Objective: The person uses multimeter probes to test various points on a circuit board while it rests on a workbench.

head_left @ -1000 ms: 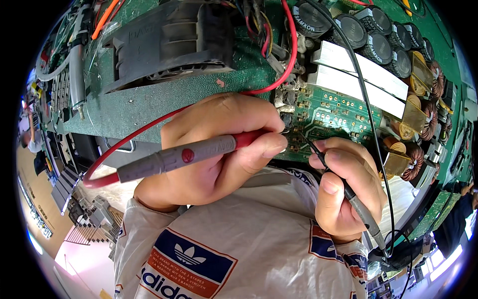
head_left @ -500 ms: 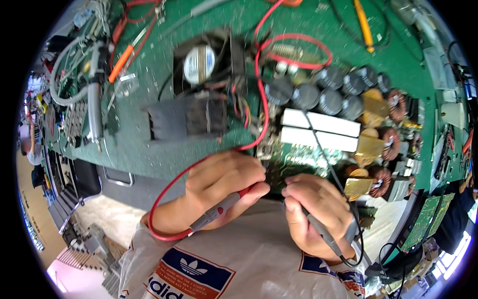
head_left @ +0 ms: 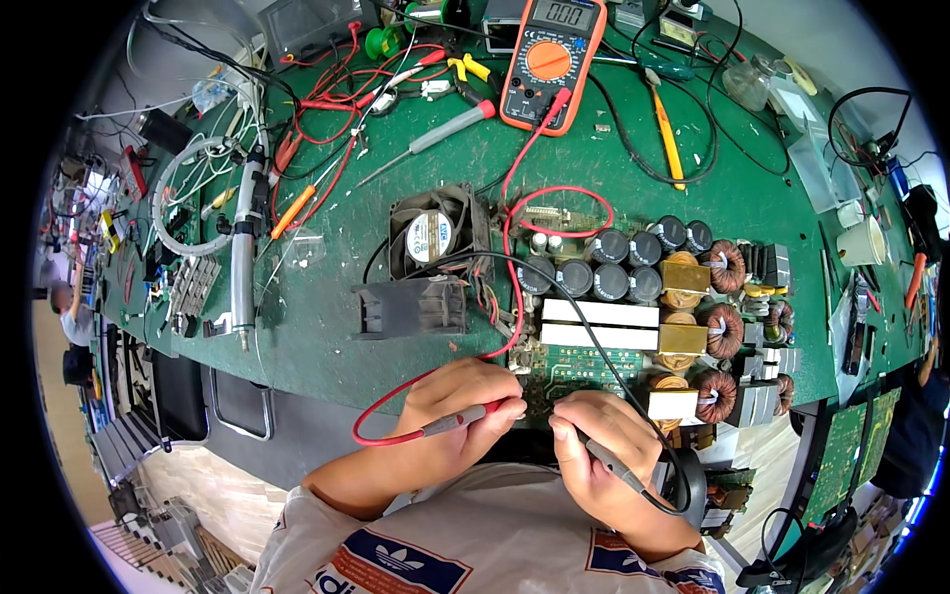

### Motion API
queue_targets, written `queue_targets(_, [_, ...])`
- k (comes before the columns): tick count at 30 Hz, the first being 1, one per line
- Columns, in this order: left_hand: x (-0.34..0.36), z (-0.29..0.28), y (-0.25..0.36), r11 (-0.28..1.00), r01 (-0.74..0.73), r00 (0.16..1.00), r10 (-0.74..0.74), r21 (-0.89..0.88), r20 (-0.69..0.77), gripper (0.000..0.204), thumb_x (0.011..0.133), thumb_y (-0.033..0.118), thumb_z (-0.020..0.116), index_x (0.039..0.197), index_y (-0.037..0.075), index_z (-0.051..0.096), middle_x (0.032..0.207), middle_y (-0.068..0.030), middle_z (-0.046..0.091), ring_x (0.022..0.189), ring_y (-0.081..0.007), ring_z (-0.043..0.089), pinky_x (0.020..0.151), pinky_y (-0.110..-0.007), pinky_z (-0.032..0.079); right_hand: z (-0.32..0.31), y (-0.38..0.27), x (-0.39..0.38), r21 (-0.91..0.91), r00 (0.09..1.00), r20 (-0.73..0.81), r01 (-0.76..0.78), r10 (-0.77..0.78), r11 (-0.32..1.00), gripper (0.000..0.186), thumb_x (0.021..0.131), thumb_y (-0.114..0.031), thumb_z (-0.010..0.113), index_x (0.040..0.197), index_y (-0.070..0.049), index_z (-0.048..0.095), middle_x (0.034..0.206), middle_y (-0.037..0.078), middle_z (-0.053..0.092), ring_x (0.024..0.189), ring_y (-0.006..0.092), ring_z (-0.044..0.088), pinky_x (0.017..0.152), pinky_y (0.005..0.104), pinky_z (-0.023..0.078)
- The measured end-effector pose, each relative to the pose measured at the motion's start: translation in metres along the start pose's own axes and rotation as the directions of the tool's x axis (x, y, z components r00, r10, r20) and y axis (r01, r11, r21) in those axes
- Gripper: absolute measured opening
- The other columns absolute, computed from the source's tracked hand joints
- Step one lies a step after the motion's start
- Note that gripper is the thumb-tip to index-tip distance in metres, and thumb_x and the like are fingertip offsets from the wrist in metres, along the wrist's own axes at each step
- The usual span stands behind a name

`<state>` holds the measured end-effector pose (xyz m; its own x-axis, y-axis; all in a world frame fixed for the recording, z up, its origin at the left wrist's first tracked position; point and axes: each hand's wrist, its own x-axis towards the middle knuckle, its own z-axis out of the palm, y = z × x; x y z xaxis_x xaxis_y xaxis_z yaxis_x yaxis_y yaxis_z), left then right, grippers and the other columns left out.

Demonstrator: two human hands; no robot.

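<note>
My left hand (head_left: 460, 406) is closed on a red multimeter probe (head_left: 445, 423) at the lower left edge of a large circuit board (head_left: 584, 366). My right hand (head_left: 604, 445) grips a black probe (head_left: 612, 461) beside it. Both probe tips are hard to make out near the board. The board carries black capacitors (head_left: 609, 282), copper coils (head_left: 722, 332) and white-topped strips (head_left: 599, 327). Two black fans (head_left: 411, 307) lie left of it. An orange multimeter (head_left: 549, 64) stands at the back, with the red lead plugged into it.
The green bench (head_left: 247, 366) holds a grey soldering tool (head_left: 242, 287), screwdrivers (head_left: 445, 129), a yellow-handled tool (head_left: 668, 129), tangled wires and a white cup (head_left: 859, 243). Spare boards (head_left: 841, 455) stand at the right. Another person (head_left: 69, 317) is at the far left.
My head view has risen and pulled back, so the multimeter and more of the bench now show and my hands appear lower and smaller. Both hands still hold the probes.
</note>
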<state>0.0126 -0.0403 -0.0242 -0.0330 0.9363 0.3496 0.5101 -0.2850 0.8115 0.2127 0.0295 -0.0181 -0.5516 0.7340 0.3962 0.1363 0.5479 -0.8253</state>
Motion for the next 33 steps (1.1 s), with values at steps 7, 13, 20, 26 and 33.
queue_targets(7, [0.0008, 0.0004, -0.0022, 1.0, -0.011, 1.0, 0.011, -0.007, 0.001, 0.019, 0.09, 0.003, 0.075, 0.105, 0.002, 0.064, 0.089, -0.0117, 0.067, 0.076, -0.0283, 0.066, 0.072, -0.039, 0.054, 0.0005, -0.0011, -0.0008, -0.015, 1.0, -0.006, -0.015, 0.015, 1.0, 0.02, 0.082, 0.006, 0.076, 0.101, 0.003, 0.068, 0.085, 0.016, 0.068, 0.077, 0.0333, 0.068, 0.068, 0.0385, 0.055])
queue_targets(13, [0.001, -0.0008, -0.0024, 1.0, -0.006, 1.0, 0.006, -0.016, 0.008, 0.019, 0.089, 0.004, 0.076, 0.104, 0.002, 0.065, 0.088, -0.0114, 0.067, 0.076, -0.0283, 0.066, 0.072, -0.039, 0.054, 0.0002, -0.0014, -0.0005, -0.01, 1.0, 0.007, -0.017, 0.018, 1.0, 0.02, 0.082, 0.006, 0.076, 0.1, 0.003, 0.068, 0.084, 0.016, 0.068, 0.076, 0.0332, 0.068, 0.068, 0.0387, 0.055])
queue_targets(20, [0.001, -0.0002, -0.0039, 1.0, -0.026, 1.0, 0.026, -0.014, 0.003, 0.021, 0.088, 0.003, 0.077, 0.105, 0.002, 0.065, 0.09, -0.0114, 0.067, 0.077, -0.0282, 0.066, 0.071, -0.038, 0.054, -0.0009, -0.0027, 0.0013, -0.016, 1.0, 0.019, -0.016, 0.016, 1.0, 0.02, 0.082, 0.006, 0.075, 0.1, 0.004, 0.068, 0.084, 0.016, 0.068, 0.076, 0.0334, 0.068, 0.068, 0.0386, 0.055])
queue_targets(26, [0.0003, 0.0005, -0.0045, 1.0, -0.019, 1.0, 0.02, -0.02, 0.007, 0.022, 0.086, 0.002, 0.077, 0.105, 0.002, 0.065, 0.09, -0.0115, 0.067, 0.076, -0.0279, 0.065, 0.071, -0.038, 0.054, -0.0004, -0.0025, 0.0012, -0.019, 1.0, 0.015, -0.021, 0.021, 1.0, 0.019, 0.082, 0.005, 0.075, 0.1, 0.004, 0.068, 0.084, 0.017, 0.068, 0.077, 0.0336, 0.068, 0.069, 0.0387, 0.056])
queue_targets(33, [0.001, 0.0009, -0.0045, 1.0, -0.027, 1.0, 0.027, -0.014, -0.005, 0.024, 0.085, 0.001, 0.078, 0.105, 0.002, 0.065, 0.09, -0.0116, 0.067, 0.075, -0.0279, 0.065, 0.07, -0.038, 0.054, -0.0032, -0.0051, 0.0025, -0.032, 0.997, 0.052, -0.048, 0.05, 0.998, 0.012, 0.088, 0.004, 0.072, 0.099, 0.004, 0.068, 0.091, 0.017, 0.071, 0.08, 0.0316, 0.071, 0.072, 0.0368, 0.058])
